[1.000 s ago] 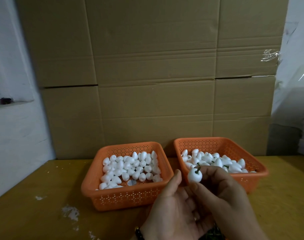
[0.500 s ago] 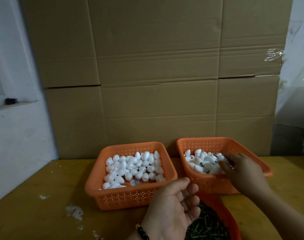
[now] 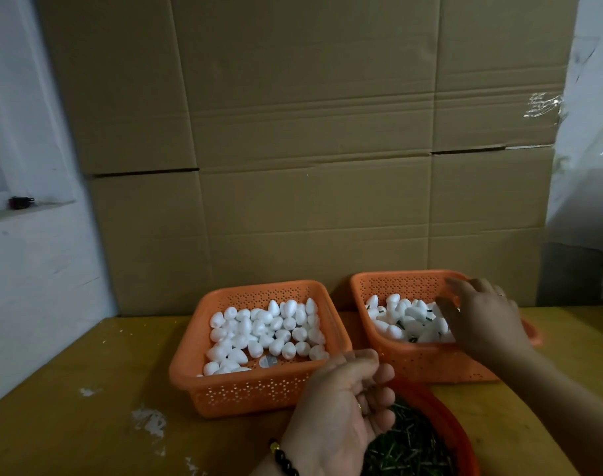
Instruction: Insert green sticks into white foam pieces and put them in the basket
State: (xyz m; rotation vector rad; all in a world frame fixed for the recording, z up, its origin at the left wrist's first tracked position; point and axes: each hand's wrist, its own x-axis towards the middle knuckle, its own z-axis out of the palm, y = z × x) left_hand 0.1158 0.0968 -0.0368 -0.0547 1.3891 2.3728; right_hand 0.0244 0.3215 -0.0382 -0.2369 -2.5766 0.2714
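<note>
Left hand (image 3: 341,410): near centre, palm turned up and toward the right, wrist at the near edge of view.
Left fingers (image 3: 379,374): loosely curled inward, thumb uppermost; nothing visible in the grip.
Left wrist: dark beaded bracelet (image 3: 283,459); a ring on one finger.
Right hand (image 3: 478,321): reached farther out on the right, back of the hand up.
Right fingers (image 3: 456,286): spread and pointing left and down, slightly blurred; nothing visibly held.
Right forearm: runs from the near right corner up to the hand; a ring shows on one finger.
</note>
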